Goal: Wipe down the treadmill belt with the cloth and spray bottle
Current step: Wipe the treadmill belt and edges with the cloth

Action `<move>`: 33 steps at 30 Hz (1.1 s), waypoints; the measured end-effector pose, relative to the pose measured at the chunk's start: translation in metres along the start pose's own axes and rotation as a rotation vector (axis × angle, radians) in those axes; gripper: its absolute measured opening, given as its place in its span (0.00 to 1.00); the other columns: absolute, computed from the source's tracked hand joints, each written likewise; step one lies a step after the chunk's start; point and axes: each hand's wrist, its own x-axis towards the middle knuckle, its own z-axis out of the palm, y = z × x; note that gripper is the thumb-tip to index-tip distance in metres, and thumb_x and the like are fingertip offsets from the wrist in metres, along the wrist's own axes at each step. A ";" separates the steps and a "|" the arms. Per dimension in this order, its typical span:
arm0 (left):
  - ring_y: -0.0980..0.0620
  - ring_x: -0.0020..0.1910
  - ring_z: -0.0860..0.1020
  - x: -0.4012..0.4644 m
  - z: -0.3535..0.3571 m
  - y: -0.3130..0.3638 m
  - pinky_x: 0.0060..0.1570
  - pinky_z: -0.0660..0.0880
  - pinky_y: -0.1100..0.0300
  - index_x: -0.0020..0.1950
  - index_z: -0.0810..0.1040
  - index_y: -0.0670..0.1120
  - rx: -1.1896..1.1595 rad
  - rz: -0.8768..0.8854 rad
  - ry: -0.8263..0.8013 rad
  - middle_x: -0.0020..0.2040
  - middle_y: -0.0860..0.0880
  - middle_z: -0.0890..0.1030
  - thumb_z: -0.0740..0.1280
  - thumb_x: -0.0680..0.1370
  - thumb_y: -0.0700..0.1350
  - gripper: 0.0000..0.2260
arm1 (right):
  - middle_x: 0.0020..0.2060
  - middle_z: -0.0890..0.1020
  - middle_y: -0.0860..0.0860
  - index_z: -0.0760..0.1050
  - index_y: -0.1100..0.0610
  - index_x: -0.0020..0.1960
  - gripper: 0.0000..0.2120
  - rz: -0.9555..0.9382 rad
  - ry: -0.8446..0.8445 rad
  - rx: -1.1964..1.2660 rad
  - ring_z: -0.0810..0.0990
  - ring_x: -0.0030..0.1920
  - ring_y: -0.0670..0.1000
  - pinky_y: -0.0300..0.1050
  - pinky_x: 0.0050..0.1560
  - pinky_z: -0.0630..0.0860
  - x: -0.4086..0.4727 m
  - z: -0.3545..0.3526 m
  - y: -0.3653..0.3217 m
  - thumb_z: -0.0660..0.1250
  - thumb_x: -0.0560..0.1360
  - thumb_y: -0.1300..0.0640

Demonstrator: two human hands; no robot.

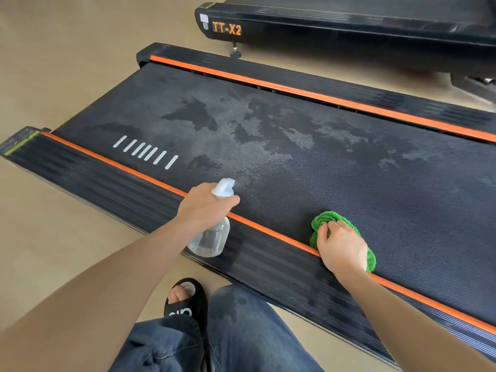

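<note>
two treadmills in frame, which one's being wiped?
The near treadmill, the one with orange strips along its belt. The right hand holds the green cloth on it. The far one, marked TT-X2, is untouched.

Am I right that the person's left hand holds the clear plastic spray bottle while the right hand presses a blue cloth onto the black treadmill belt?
Not quite: the cloth is green, not blue. The head view shows the left hand gripping the clear plastic spray bottle while the right hand presses the green cloth onto the black treadmill belt.
</note>
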 end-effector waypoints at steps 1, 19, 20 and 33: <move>0.43 0.43 0.82 0.001 0.000 0.003 0.49 0.80 0.48 0.46 0.80 0.43 -0.044 -0.004 0.004 0.41 0.45 0.85 0.69 0.73 0.55 0.15 | 0.36 0.72 0.47 0.70 0.52 0.37 0.17 0.004 0.003 0.008 0.70 0.37 0.52 0.45 0.35 0.65 0.000 0.000 0.000 0.53 0.81 0.49; 0.48 0.42 0.80 0.008 0.015 0.034 0.51 0.80 0.49 0.44 0.80 0.50 -0.282 0.054 0.044 0.42 0.49 0.83 0.70 0.71 0.56 0.10 | 0.36 0.73 0.46 0.69 0.51 0.36 0.17 -0.001 -0.010 0.008 0.71 0.37 0.51 0.45 0.34 0.65 0.001 -0.001 -0.001 0.53 0.81 0.48; 0.49 0.43 0.80 0.007 0.015 0.035 0.51 0.79 0.50 0.44 0.80 0.52 -0.307 0.060 0.027 0.43 0.50 0.82 0.70 0.71 0.57 0.10 | 0.37 0.73 0.46 0.69 0.51 0.36 0.17 -0.001 -0.011 0.011 0.71 0.37 0.51 0.45 0.34 0.65 0.001 -0.002 0.000 0.53 0.81 0.48; 0.45 0.46 0.86 -0.016 0.024 0.049 0.52 0.82 0.47 0.49 0.82 0.46 -0.310 0.021 0.080 0.41 0.46 0.87 0.72 0.76 0.53 0.10 | 0.38 0.77 0.48 0.76 0.54 0.39 0.18 0.001 -0.019 0.079 0.72 0.37 0.52 0.45 0.35 0.70 0.006 0.004 0.004 0.53 0.80 0.49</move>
